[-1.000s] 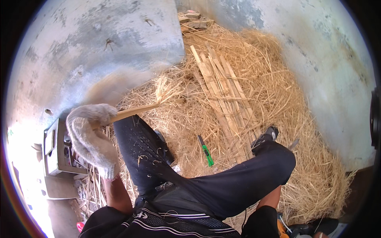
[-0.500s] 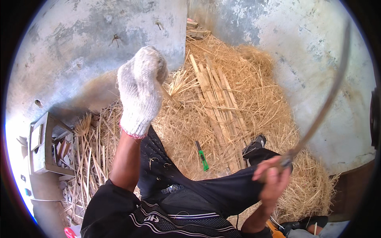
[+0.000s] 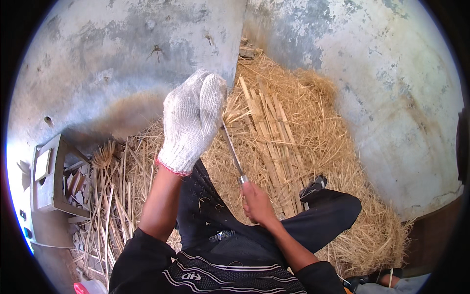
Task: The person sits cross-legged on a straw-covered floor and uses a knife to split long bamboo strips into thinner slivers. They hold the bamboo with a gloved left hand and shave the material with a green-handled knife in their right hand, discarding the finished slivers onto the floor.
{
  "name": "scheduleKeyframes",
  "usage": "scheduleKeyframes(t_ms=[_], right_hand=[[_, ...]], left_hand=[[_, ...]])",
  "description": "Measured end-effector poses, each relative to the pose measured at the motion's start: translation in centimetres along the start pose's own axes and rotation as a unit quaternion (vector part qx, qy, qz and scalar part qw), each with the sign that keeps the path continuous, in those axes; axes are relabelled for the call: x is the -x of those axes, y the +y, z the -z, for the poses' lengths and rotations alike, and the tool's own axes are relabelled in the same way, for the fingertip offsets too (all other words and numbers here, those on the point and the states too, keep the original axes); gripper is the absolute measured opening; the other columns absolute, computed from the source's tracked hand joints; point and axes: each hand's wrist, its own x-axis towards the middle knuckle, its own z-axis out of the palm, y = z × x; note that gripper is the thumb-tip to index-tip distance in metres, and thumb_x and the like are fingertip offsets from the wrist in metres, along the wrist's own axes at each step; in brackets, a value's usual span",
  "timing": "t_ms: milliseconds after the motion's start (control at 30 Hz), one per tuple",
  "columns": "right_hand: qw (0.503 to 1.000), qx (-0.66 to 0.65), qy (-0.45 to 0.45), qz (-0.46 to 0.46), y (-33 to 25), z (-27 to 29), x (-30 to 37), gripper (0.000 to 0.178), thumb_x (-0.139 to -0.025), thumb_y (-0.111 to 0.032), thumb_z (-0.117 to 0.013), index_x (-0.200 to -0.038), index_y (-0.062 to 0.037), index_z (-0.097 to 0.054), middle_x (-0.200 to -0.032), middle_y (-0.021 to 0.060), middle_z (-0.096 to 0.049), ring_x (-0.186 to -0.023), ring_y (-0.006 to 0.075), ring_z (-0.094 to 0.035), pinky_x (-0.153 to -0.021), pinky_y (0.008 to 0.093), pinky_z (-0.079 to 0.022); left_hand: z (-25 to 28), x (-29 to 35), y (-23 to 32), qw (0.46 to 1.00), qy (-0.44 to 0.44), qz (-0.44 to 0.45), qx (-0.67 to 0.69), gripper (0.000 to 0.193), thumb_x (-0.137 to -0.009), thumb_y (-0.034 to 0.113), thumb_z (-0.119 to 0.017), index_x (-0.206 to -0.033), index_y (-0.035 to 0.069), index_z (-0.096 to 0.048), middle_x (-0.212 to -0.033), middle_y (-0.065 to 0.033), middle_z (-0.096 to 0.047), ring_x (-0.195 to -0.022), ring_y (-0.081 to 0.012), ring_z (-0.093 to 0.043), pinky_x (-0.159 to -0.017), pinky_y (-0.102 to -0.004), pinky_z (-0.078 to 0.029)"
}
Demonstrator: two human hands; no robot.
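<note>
My left hand [image 3: 192,122], in a white knitted glove with a red cuff edge, is raised ahead of me with its fingers closed. A thin bamboo stick showed below this fist a moment ago; glove and blade now hide most or all of it. My bare right hand [image 3: 258,202] grips the handle of a long knife [image 3: 233,152] with a metal collar. Its narrow blade slants up and left, and the far end meets or passes behind the glove's lower right side. Pale split bamboo strips [image 3: 271,132] lie beyond both hands on a heap of shavings [image 3: 318,122].
Loose sticks [image 3: 110,201] are piled at the left, beside a worn wooden stool-like frame [image 3: 58,171]. Weathered walls [image 3: 387,93] meet in the far corner. My bent legs [image 3: 318,215] frame the work area. Another person's foot [image 3: 389,277] shows at the lower right.
My right hand has swung the knife in from the far right to the gloved left hand. The left hand appears slightly lower and further right. A green-handled tool on the shavings is now hidden.
</note>
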Motion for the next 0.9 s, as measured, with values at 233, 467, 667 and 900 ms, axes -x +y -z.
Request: scheduleKeyframes(t_ms=[233,467,667,900], right_hand=[[0.967,0.067,0.106,0.224,-0.4,-2.1,0.6,0.042,-0.104,-0.041,-0.045,-0.095,-0.0007,-0.056,-0.059,0.0112,-0.054,-0.050,0.0208,-0.057,-0.049,0.0370,-0.043],[0.956,-0.269,-0.120,-0.009,5.1,-1.1,-2.3,0.047,-0.104,-0.047,-0.041,-0.093,-0.0029,-0.052,-0.055,0.0101,-0.051,-0.043,0.0252,-0.050,-0.054,0.0419,-0.045],[0.994,-0.105,-0.024,0.033,-0.3,1.0,-1.0,0.047,-0.103,-0.046,-0.042,-0.087,-0.0029,-0.050,-0.053,0.0086,-0.048,-0.039,0.0201,-0.045,-0.047,0.0368,-0.043],[0.962,0.094,0.167,0.195,2.8,-2.5,-2.0,0.041,-0.100,-0.038,-0.051,-0.088,0.0009,-0.056,-0.068,0.0269,-0.059,-0.065,0.0477,-0.060,-0.058,0.0517,-0.045]], left_hand=[[0.3,0.0,-0.5,0.998,0.021,-0.062,-0.024,0.012,-0.088,0.014,-0.060,-0.088,0.003,-0.065,-0.082,-0.0170,-0.063,-0.075,-0.0377,-0.064,-0.068,-0.0385,-0.051],[-0.2,0.1,-1.4,0.999,0.000,-0.041,0.019,0.022,-0.093,0.020,-0.055,-0.083,0.001,-0.060,-0.074,-0.0137,-0.061,-0.063,-0.0304,-0.060,-0.060,-0.0358,-0.047],[-1.1,-1.3,-1.7,0.994,0.014,-0.095,0.051,0.035,-0.101,0.026,-0.046,-0.080,0.001,-0.057,-0.068,-0.0083,-0.060,-0.056,-0.0151,-0.055,-0.054,-0.0290,-0.044],[-2.7,-0.6,-1.3,0.992,0.018,-0.118,0.049,0.022,-0.099,0.016,-0.051,-0.083,0.003,-0.059,-0.069,-0.0075,-0.060,-0.058,-0.0149,-0.058,-0.054,-0.0299,-0.047]])
